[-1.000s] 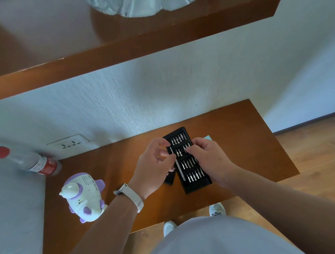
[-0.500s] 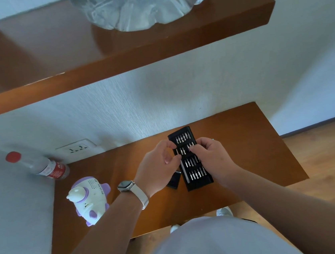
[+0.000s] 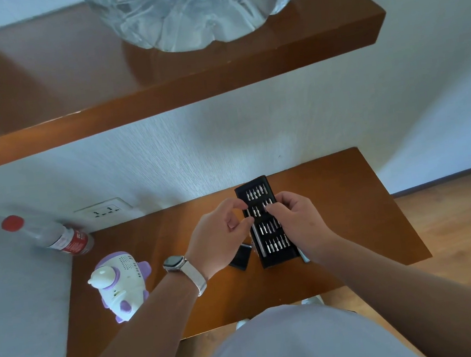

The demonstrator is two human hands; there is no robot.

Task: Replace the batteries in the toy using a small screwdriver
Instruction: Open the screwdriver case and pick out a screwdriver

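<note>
Toy (image 3: 120, 282) on its side, nose leftward

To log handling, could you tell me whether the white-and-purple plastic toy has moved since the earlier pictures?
No: the toy keeps its place on the brown shelf near the red-capped clear bottle.

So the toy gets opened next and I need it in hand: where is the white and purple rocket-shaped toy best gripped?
Grip the white and purple rocket-shaped toy around its white middle body, coming from above. It lies on its side on the brown wooden table, and the fins and nose likely give a poorer hold.
</note>
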